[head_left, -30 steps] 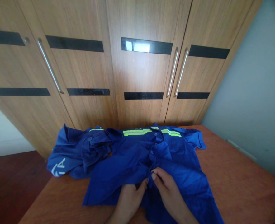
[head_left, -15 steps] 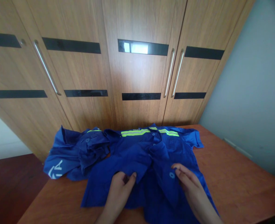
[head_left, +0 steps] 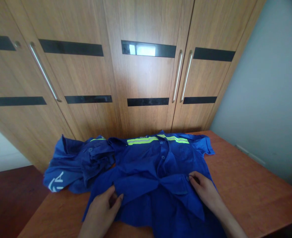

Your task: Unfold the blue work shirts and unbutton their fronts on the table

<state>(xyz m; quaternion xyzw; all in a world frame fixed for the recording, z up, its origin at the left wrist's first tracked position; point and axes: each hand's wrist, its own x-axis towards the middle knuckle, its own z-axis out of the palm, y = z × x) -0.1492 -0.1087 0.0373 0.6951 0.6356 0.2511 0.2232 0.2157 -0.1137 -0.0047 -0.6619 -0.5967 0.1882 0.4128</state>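
Note:
A blue short-sleeved work shirt (head_left: pixel 141 163) with yellow-green reflective bands lies spread on the table, front up, its collar end toward the wardrobe. Buttons show down its front. My left hand (head_left: pixel 102 208) pinches the left end of a raised fold of blue cloth across the shirt's lower half. My right hand (head_left: pixel 205 191) pinches that cloth on the right, close to a round button (head_left: pixel 187 178). Between the hands the cloth narrows at the middle and spreads toward both ends. Whether the fold is a waist belt or the shirt's front edges, I cannot tell.
A crumpled blue garment (head_left: pixel 77 165) with white lettering lies left of the shirt. Behind the reddish-brown table (head_left: pixel 245 188) stands a wooden wardrobe (head_left: pixel 146 76) with metal handles and black panels. A pale wall (head_left: pixel 267 99) rises on the right.
My hands have moved apart, the left one leftward and the right one slightly right and up. The cloth between them is now drawn out sideways. The view has shifted slightly.

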